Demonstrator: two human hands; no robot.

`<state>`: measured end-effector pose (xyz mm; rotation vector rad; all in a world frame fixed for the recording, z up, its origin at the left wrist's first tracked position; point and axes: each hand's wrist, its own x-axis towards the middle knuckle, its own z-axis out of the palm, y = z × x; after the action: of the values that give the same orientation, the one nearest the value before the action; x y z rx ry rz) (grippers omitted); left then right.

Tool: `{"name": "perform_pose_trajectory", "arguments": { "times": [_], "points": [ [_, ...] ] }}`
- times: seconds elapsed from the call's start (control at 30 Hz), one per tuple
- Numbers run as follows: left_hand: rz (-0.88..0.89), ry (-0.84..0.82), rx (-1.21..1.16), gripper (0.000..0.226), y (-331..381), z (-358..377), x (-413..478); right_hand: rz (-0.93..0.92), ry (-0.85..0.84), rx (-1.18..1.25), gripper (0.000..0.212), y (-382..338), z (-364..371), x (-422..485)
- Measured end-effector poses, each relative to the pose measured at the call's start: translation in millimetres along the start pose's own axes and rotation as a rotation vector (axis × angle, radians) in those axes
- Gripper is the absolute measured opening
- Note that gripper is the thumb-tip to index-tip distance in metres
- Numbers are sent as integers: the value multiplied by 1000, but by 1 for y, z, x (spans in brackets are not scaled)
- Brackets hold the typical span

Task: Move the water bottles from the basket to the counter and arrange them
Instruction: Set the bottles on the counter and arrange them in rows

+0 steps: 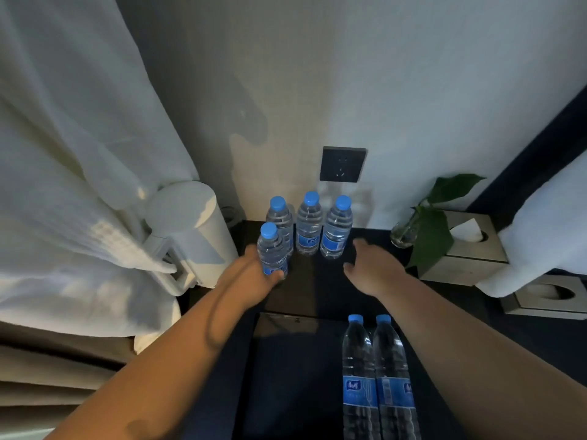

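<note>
Six water bottles (308, 227), two hands (371, 268)

Your one head camera looked forward and steeply down, close over the dark tabletop (320, 281), facing the far wall (381, 90).

Cut off by the picture's bottom edge: two bottles (378, 369) in the basket (286, 317). Hidden behind the front bottle (271, 249) at the counter's (317, 281) left edge: fingers of the left hand (251, 276). Labels (359, 390) too blurred to read.
</note>
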<state>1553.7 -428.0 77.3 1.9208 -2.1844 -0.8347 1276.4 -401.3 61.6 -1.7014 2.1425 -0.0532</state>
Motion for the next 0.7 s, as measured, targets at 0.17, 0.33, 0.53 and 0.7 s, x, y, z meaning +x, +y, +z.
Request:
{"name": "perform_pose_trajectory", "arguments": {
  "times": [0.17, 0.33, 0.53, 0.7],
  "points": [
    [-6, -248, 200, 56, -9, 50, -18, 71, -200, -75, 45, 26, 33, -26],
    [74, -330, 218, 52, 10, 89, -25, 137, -239, -100, 36, 47, 45, -46],
    [166, -363, 170, 59, 53, 129, -23, 207, -218, -99, 41, 77, 52, -66],
    [162, -430, 155, 54, 84, 161, -19, 247, -258, -91, 58, 90, 65, -68]
  ]
}}
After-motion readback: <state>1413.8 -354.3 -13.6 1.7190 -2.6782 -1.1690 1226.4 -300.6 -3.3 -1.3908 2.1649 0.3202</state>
